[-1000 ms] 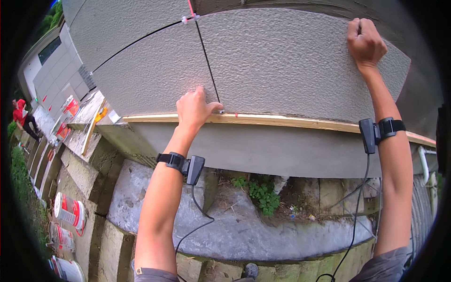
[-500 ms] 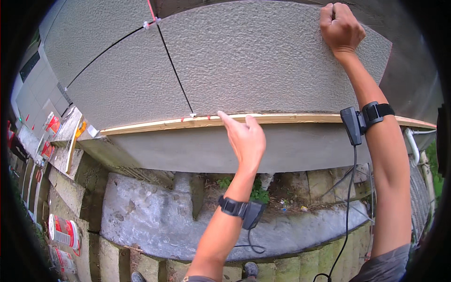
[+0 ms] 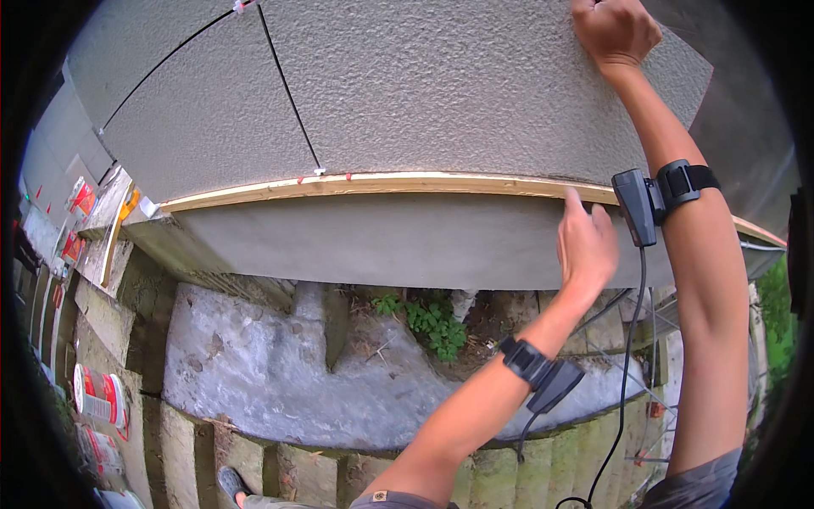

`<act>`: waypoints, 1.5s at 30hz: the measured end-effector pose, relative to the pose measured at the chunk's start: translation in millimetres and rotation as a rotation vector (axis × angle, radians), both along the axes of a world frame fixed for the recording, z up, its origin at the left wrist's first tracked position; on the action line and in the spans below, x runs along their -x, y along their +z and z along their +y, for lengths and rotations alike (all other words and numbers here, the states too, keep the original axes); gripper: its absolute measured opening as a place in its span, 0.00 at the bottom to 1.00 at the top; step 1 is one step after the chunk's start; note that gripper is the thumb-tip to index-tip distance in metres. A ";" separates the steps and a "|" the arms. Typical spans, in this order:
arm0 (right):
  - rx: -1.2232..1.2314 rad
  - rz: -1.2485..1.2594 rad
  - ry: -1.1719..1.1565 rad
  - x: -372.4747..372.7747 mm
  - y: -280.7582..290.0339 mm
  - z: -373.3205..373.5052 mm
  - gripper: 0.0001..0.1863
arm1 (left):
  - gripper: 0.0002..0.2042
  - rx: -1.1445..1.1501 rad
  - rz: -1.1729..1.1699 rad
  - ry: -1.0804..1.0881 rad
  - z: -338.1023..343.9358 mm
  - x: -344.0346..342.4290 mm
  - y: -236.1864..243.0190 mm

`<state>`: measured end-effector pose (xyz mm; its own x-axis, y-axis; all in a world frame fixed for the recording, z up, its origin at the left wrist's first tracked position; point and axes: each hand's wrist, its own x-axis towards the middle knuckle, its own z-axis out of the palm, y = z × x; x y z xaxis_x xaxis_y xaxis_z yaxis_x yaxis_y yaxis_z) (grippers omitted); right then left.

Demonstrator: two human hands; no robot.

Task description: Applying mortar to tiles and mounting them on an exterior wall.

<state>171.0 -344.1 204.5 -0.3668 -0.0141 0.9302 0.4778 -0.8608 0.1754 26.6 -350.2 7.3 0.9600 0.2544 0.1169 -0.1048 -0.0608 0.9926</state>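
A large grey textured tile (image 3: 458,93) stands against the wall, its lower edge along a wooden batten (image 3: 407,184). My right hand (image 3: 617,34) is closed at the tile's upper right edge, fingers curled in; the fingertips are partly cut off by the frame. Lower down, my left hand (image 3: 587,246) has its index finger and thumb apart and holds nothing. Its raised fingertips are at the underside of the batten, near the right forearm. Small red wedges (image 3: 348,176) and a white spacer (image 3: 320,171) sit at the joint between tiles.
Below the batten runs a smooth grey wall band (image 3: 407,242). Under it lie a bluish concrete slab (image 3: 254,373), green plants (image 3: 437,327) and stone steps (image 3: 182,450). White-and-red buckets (image 3: 100,395) stand at the left. A black cable (image 3: 629,365) hangs from the right wrist device.
My left hand has moved right along the batten, toward my right forearm. The right hand keeps its place on the tile. The view has shifted, so the wall sits higher.
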 end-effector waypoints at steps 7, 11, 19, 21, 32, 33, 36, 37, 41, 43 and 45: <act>0.009 -0.041 0.031 6.3 11.8 -2.9 0.07 | 0.17 -0.087 0.059 0.000 82.5 90.2 -190.3; 0.009 0.012 -0.014 5.3 7.5 -12.7 0.12 | 0.18 -0.386 0.359 0.155 188.9 233.0 -270.7; 0.319 0.336 0.099 90.2 -113.6 36.7 0.04 | 0.06 0.106 0.564 0.960 369.1 556.4 -296.8; 0.549 0.407 0.318 120.7 -169.8 44.0 0.11 | 0.06 0.298 0.507 1.059 367.8 593.3 -271.3; 0.951 0.589 -0.133 91.3 -236.5 -51.9 0.25 | 0.05 0.689 0.382 1.226 336.1 733.9 -239.9; 0.948 0.576 -0.158 89.6 -236.0 -66.3 0.25 | 0.05 0.701 0.378 1.232 333.8 742.8 -239.6; 0.913 0.560 -0.230 83.4 -237.7 -112.2 0.25 | 0.05 0.734 0.374 1.245 327.2 758.1 -237.0; 0.904 0.574 -0.251 81.8 -238.5 -125.4 0.25 | 0.05 0.738 0.372 1.247 326.9 761.3 -235.9; 0.770 0.625 -0.287 84.3 -242.6 -155.8 0.25 | 0.05 0.760 0.377 1.241 326.4 769.5 -232.9; 0.353 0.826 0.023 98.8 -240.5 -153.1 0.24 | 0.05 0.769 0.374 1.244 327.2 772.8 -231.7; -0.005 1.017 0.159 109.6 -228.5 -152.4 0.24 | 0.05 0.774 0.373 1.242 329.8 776.4 -229.0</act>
